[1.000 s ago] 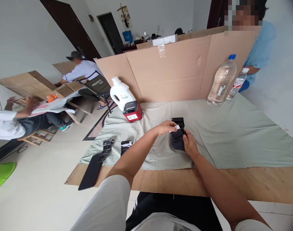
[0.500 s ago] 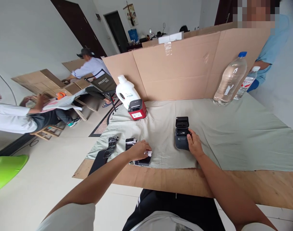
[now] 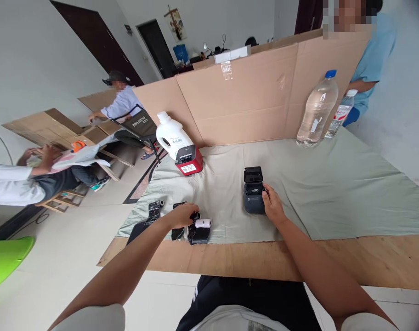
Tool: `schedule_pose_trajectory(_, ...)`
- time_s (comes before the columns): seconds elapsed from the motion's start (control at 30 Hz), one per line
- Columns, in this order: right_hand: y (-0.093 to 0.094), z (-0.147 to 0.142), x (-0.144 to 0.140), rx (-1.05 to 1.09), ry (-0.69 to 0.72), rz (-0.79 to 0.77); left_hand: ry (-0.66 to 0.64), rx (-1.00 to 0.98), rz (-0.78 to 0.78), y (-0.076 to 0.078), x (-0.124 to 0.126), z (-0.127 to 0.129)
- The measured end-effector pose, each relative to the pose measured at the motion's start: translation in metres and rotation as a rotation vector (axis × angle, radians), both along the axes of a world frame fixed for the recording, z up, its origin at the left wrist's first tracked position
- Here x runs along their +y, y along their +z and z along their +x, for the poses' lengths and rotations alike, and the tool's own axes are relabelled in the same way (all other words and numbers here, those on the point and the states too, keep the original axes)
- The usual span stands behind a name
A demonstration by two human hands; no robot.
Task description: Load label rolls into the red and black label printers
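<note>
My left hand point(image 3: 184, 215) is curled over a small black-wrapped roll point(image 3: 195, 216), its grip partly hidden by the fingers. Just to its right, a white paper roll point(image 3: 203, 223) lies on a black wrapper point(image 3: 199, 236). More black film point(image 3: 178, 233) shows beneath the hand, and another black-wrapped roll point(image 3: 155, 210) lies farther left. My right hand point(image 3: 273, 205) grips the right side of a small dark portable printer point(image 3: 254, 203), thumb on its front. The printer's lid point(image 3: 253, 174) stands raised, and its paper bay faces me.
A red and black boxy device point(image 3: 189, 161) stands before a white jug point(image 3: 174, 135) at the back left. Two clear bottles, one large point(image 3: 316, 112), stand at the back right against a cardboard partition point(image 3: 244, 105). Other people sit at left; one is behind the partition.
The white roll has left my left hand and now lies on the black wrapper. That hand has shifted left onto a black-wrapped roll. My right hand stays on the printer; the view has shifted slightly.
</note>
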State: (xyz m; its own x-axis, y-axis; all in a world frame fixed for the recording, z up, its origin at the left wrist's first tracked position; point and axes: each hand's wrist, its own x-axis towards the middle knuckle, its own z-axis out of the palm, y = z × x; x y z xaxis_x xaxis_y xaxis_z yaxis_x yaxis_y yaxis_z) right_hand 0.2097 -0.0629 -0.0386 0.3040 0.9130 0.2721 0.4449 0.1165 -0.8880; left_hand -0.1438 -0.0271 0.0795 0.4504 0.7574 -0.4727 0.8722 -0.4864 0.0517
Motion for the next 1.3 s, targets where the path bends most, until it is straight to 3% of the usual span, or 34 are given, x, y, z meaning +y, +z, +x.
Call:
schedule_pose_trajectory(0.1,0.0,0.0,0.001,0.021,0.0,0.001,0.011,0.093,-0.036,0.022,0.008,0.0)
schedule_pose_trajectory(0.2,0.001,0.0,0.001,0.034,-0.002,0.002,0.042,0.085,-0.016,0.053,0.02,0.018)
schedule_pose_trajectory(0.27,0.001,0.001,0.001,0.033,-0.006,0.001,-0.016,-0.106,-0.04,0.068,0.027,0.044)
schedule_pose_trajectory(0.33,0.0,0.001,0.001,0.033,-0.002,-0.005,-0.095,-0.392,-0.116,0.074,0.032,0.081)
schedule_pose_trajectory(0.4,0.0,0.003,0.001,0.036,0.009,-0.017,-0.172,-0.621,-0.236,0.067,0.037,0.123)
schedule_pose_trajectory(0.47,0.0,0.004,0.001,0.044,0.019,-0.028,-0.199,-0.757,-0.293,0.05,0.042,0.163)
schedule_pose_trajectory(0.57,0.002,0.006,0.001,0.065,0.031,-0.035,-0.165,-0.693,-0.104,0.017,0.048,0.206)
schedule_pose_trajectory(0.63,0.003,0.007,0.0,0.076,0.036,-0.041,-0.143,-0.563,0.069,-0.001,0.051,0.22)
schedule_pose_trajectory(0.73,0.004,0.007,0.0,0.085,0.037,-0.04,-0.133,-0.478,0.188,-0.02,0.051,0.225)
schedule_pose_trajectory(0.87,0.004,0.007,0.001,0.118,0.007,-0.003,-0.087,-0.548,0.265,-0.035,0.051,0.218)
schedule_pose_trajectory(0.97,0.005,0.008,0.002,0.13,-0.031,0.034,-0.072,-0.744,0.33,-0.044,0.055,0.212)
schedule_pose_trajectory(1.1,0.007,0.01,0.003,0.106,-0.06,0.054,0.155,-1.067,0.53,-0.051,0.064,0.207)
schedule_pose_trajectory(1.2,0.008,0.011,0.003,0.093,-0.069,0.044,0.23,-1.242,0.373,-0.055,0.062,0.204)
schedule_pose_trajectory(1.3,0.008,0.012,0.003,0.072,-0.079,0.046,0.251,-1.377,0.254,-0.063,0.044,0.203)
